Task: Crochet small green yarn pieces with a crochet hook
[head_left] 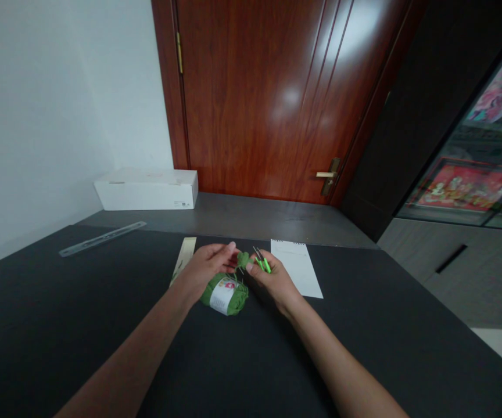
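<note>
My left hand (211, 262) is closed, its fingertips pinching a small piece of green crochet work (243, 259). On the other side of that piece, my right hand (273, 280) is closed around small scissors with bright green handles (263, 265), their blades pointing up and away. The right thumb is close to the green piece; whether it grips it too, I cannot tell. Just below both hands lies a ball of green yarn (236, 300) with a white paper band (222, 296). A thin metal tip shows near the right thumb, too small to name.
A white spiral notepad (301, 270) lies beyond my right hand, and a cream strip (185, 255) lies partly behind my left. A clear ruler (103, 238) rests at the left of the black table mat (251, 366). A long white box (146, 191) stands against the wall.
</note>
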`<state>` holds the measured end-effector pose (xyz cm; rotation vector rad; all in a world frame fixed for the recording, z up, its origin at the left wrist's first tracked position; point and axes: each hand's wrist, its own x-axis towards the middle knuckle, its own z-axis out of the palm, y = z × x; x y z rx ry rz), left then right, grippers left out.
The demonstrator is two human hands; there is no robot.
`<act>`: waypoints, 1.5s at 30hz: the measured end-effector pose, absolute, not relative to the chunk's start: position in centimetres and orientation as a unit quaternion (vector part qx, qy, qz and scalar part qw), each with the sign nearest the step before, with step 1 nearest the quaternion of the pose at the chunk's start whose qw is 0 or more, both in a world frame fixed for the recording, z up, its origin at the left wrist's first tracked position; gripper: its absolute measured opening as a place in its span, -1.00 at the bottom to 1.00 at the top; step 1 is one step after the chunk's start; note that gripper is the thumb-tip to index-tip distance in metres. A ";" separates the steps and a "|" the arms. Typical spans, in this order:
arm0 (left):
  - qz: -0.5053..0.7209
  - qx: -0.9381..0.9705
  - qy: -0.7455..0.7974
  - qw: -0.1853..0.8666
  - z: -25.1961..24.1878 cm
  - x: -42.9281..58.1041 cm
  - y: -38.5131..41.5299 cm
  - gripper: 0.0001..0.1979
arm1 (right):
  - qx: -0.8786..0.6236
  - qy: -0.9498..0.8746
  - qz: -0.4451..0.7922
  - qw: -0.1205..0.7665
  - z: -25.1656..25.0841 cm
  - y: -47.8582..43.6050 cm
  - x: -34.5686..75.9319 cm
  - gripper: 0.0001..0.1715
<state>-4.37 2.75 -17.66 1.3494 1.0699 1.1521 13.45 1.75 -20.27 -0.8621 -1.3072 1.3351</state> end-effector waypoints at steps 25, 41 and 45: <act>0.521 0.603 0.424 0.430 -18.7 -2.2 1.9 -0.86 | -0.442 -0.635 0.328 0.542 -21.4 1.3 13.1 -0.72; 0.627 0.443 0.334 0.546 -18.4 -1.5 1.5 -0.80 | -0.290 -0.465 0.652 0.524 -21.0 0.8 11.5 -0.45; 0.640 0.398 0.273 0.598 -18.6 -1.5 1.6 -0.77 | -0.289 -0.475 0.648 0.521 -20.9 0.4 11.5 -0.48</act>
